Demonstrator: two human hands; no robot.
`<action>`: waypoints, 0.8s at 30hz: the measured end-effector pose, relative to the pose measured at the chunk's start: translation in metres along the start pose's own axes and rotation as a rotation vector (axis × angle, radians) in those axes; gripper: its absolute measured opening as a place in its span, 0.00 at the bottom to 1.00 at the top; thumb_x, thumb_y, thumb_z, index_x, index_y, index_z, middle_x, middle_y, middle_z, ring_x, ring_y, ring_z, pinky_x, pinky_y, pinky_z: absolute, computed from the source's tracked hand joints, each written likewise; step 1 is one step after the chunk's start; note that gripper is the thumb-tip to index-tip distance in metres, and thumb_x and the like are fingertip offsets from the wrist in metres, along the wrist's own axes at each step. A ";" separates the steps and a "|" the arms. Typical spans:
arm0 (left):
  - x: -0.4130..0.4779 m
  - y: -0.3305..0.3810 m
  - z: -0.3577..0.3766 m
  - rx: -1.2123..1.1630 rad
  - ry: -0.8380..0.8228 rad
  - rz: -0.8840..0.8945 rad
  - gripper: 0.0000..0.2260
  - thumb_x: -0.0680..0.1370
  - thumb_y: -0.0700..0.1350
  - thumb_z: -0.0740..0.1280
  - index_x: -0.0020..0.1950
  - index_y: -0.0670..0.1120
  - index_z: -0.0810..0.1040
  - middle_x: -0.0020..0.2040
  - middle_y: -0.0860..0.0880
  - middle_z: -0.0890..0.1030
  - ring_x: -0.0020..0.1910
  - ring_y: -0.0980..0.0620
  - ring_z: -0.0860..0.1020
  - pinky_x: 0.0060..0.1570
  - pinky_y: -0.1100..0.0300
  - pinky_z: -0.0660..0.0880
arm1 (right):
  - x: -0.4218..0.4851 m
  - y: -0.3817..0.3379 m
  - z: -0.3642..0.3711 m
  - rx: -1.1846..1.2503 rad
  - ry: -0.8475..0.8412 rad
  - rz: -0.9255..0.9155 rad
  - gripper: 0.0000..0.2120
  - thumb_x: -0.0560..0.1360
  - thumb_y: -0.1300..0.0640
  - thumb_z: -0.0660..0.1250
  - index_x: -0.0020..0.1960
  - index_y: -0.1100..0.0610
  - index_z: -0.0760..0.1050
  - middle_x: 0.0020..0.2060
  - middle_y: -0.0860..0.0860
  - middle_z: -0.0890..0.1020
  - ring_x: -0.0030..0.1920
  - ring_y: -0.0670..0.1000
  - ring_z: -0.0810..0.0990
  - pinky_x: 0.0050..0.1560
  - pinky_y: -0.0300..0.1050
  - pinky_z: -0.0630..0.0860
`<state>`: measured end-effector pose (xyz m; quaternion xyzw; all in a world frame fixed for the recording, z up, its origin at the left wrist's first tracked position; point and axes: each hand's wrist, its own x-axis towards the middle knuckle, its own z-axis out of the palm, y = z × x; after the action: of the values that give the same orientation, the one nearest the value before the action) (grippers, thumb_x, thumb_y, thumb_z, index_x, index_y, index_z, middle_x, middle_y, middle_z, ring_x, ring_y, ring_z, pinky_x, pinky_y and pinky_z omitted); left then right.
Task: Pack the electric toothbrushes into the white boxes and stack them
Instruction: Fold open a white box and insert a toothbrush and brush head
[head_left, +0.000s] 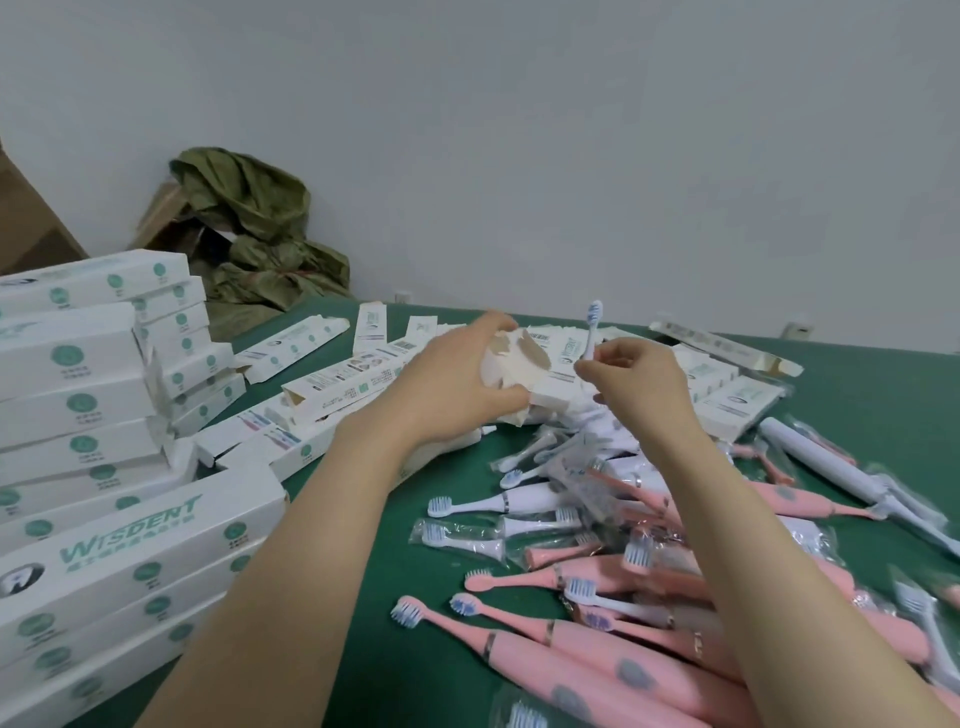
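Nearest, at the lower left, stands a stack of closed white boxes with green printing, several layers high and running back along the left edge. They rest on a green table that fills the lower half of the view. To the right lies a heap of pink electric toothbrushes, criss-crossed, with a white toothbrush in clear wrap at its far right edge. Beyond the hands, empty white cartons lie scattered, some with their end flaps open. An olive-green sack slumps against the wall behind the table's far left corner.

Above the middle of the table, the left hand grips an open white box, fingers curled over its top and thumb beneath, the open flaps facing the camera. Just beside it, the right hand pinches the stem of a white brush head between thumb and fingertips, bristles pointing up. Small wrapped brush heads lie at the heap's left edge.
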<state>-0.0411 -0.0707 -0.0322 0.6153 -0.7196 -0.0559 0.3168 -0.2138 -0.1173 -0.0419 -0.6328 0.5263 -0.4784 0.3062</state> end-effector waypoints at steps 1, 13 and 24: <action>0.000 0.004 0.004 0.019 -0.073 0.009 0.31 0.70 0.56 0.70 0.71 0.57 0.64 0.58 0.54 0.72 0.52 0.53 0.70 0.46 0.61 0.64 | 0.000 0.000 -0.002 0.013 0.013 0.015 0.04 0.71 0.63 0.68 0.40 0.65 0.77 0.34 0.54 0.77 0.38 0.53 0.74 0.50 0.53 0.77; 0.000 -0.051 0.035 0.305 -0.248 -0.423 0.15 0.77 0.46 0.66 0.63 0.44 0.73 0.60 0.45 0.77 0.57 0.46 0.75 0.54 0.57 0.71 | -0.001 0.003 0.003 0.093 -0.069 0.069 0.02 0.67 0.69 0.66 0.40 0.67 0.76 0.34 0.55 0.76 0.36 0.51 0.75 0.45 0.52 0.78; 0.001 -0.034 0.018 -0.012 -0.094 -0.352 0.12 0.74 0.40 0.71 0.53 0.50 0.74 0.49 0.51 0.75 0.44 0.53 0.73 0.39 0.61 0.68 | 0.004 0.005 -0.005 0.411 -0.047 0.184 0.09 0.69 0.71 0.66 0.37 0.59 0.74 0.33 0.55 0.75 0.36 0.51 0.74 0.49 0.44 0.79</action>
<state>-0.0220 -0.0849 -0.0621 0.7266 -0.6146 -0.1434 0.2716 -0.2207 -0.1219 -0.0431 -0.5176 0.4660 -0.5305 0.4832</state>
